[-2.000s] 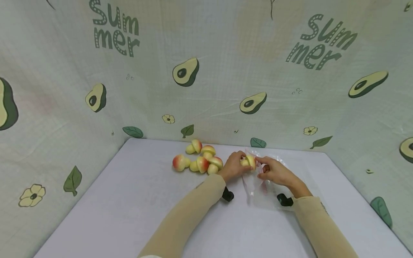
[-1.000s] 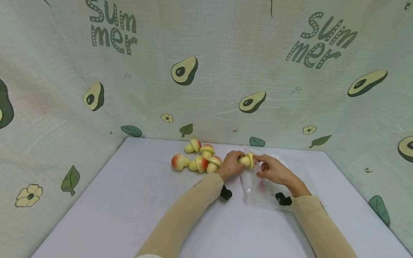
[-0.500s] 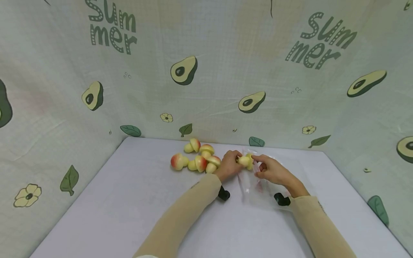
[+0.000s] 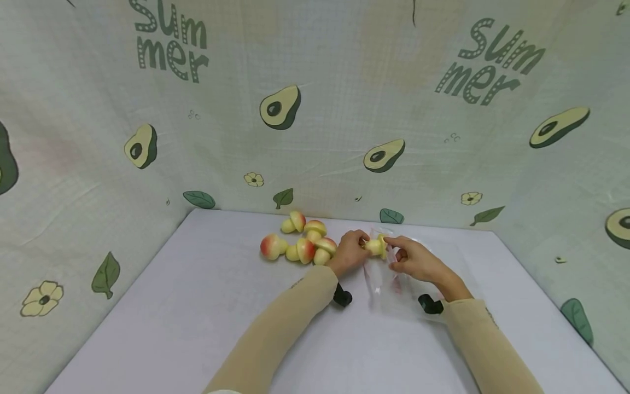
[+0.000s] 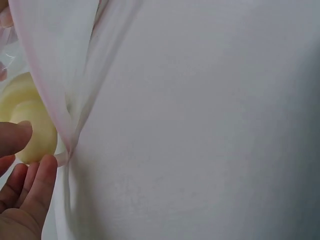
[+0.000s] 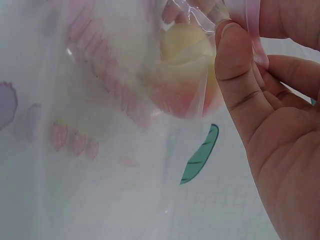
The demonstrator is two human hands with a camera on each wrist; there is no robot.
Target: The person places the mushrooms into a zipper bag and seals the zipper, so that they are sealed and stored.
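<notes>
My left hand point(image 4: 348, 253) pinches a yellow toy mushroom point(image 4: 375, 247) by its stem end, with thumb and fingertips on it in the left wrist view. The mushroom is at the mouth of a clear plastic bag point(image 4: 386, 298) with a pink edge. My right hand point(image 4: 418, 261) pinches that bag edge between thumb and fingers. In the right wrist view, the mushroom's reddish cap point(image 6: 180, 97) shows through the film, below its pale stem. Pink and purple prints mark the bag. Whether the mushroom is fully inside the bag is unclear.
Left of my left hand, several more mushrooms point(image 4: 305, 250) with red-tinged caps lie grouped on the white table point(image 4: 187, 312). A patterned cloth point(image 4: 325, 126) with avocados and lettering hangs behind and at both sides.
The mushroom has turned in my left fingers, so more of its stem shows, and it stays near the bag mouth. My right hand keeps its hold on the edge with little movement.
</notes>
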